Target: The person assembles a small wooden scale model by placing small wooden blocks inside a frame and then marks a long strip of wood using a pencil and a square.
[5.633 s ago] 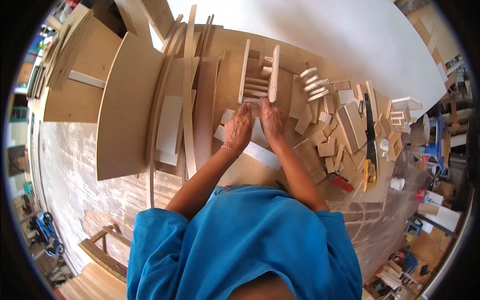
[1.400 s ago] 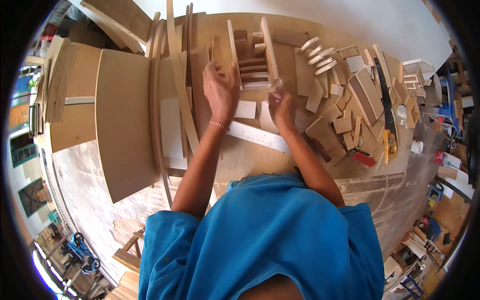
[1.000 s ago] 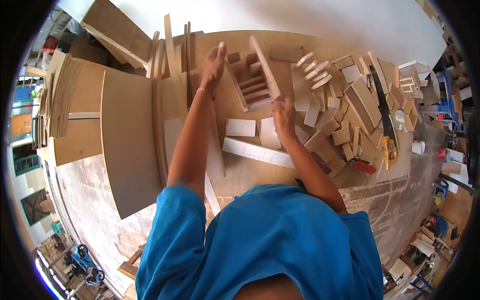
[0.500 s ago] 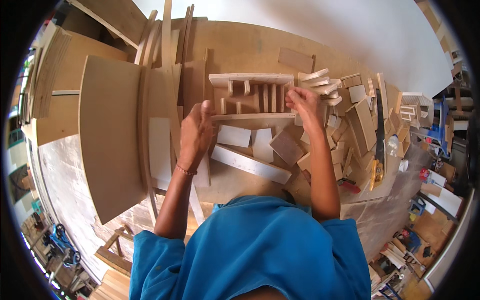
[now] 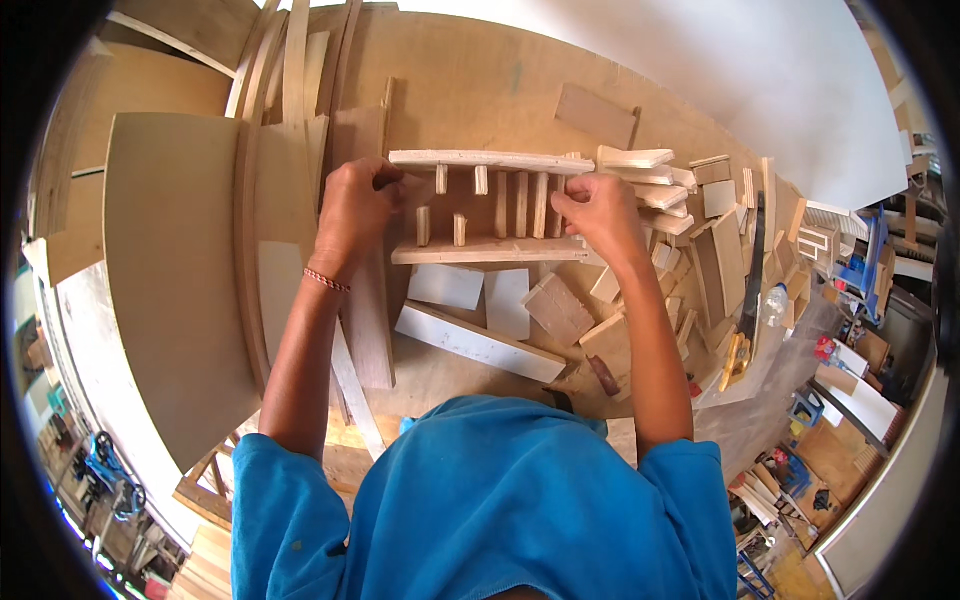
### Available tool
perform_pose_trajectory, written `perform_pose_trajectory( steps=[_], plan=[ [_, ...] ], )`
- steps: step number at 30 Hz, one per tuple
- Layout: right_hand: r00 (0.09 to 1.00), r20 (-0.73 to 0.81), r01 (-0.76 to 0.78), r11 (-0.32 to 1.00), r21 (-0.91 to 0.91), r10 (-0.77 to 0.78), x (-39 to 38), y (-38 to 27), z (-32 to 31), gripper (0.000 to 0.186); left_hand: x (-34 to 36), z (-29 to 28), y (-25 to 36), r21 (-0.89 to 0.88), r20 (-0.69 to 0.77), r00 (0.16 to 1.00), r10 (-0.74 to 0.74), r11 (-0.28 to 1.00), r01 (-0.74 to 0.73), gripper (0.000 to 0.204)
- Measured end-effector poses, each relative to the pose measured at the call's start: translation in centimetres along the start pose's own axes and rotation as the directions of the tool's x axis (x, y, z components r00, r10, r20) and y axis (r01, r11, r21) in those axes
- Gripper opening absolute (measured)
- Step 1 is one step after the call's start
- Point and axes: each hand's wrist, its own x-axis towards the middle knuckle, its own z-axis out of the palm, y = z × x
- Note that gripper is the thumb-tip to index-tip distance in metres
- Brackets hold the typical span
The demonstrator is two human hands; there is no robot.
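Note:
In front of me lies a small plywood frame, with an upper rail point(image 5: 490, 160) and a lower rail point(image 5: 480, 252) running left to right. Several upright dividers point(image 5: 521, 205) stand between them towards the right, and short wooden blocks point(image 5: 442, 180) sit along the rails at left. My left hand point(image 5: 352, 210) is closed at the frame's left end, its fingertips partly hidden there. Thumb and fingers of my right hand point(image 5: 605, 215) pinch the frame's right end, beside the last divider.
Light offcuts point(image 5: 480, 342) lie nearer me. Stacked strips point(image 5: 650, 185) and a heap of scrap blocks point(image 5: 720, 260) fill the right, beside a handsaw with a yellow handle point(image 5: 736, 360). Large boards point(image 5: 180, 280) and long strips stand at left. A plastic bottle point(image 5: 776, 300) lies far right.
My left hand has moved up and its fingers have curled in at the frame's left end. My right hand stays at the right end. The whole view has shifted slightly.

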Motion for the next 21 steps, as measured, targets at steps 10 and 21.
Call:
perform_pose_trajectory(
  steps=[10, 21],
  plan=[
    [0.989, -0.105, 0.093, 0.987, -0.128, -0.107, 0.2, 0.2, 1.0, 0.023, -0.4, 1.1, 1.4, 0.424, -0.114, 0.967, 0.228, 0.891, -0.160, 0.013],
    [0.989, -0.106, 0.097, 0.991, -0.088, -0.106, -0.1, -0.3, 1.1, 0.020, -0.3, 1.2, 1.5, 0.455, -0.109, 0.961, 0.253, 0.872, -0.178, 0.012]
  ],
)
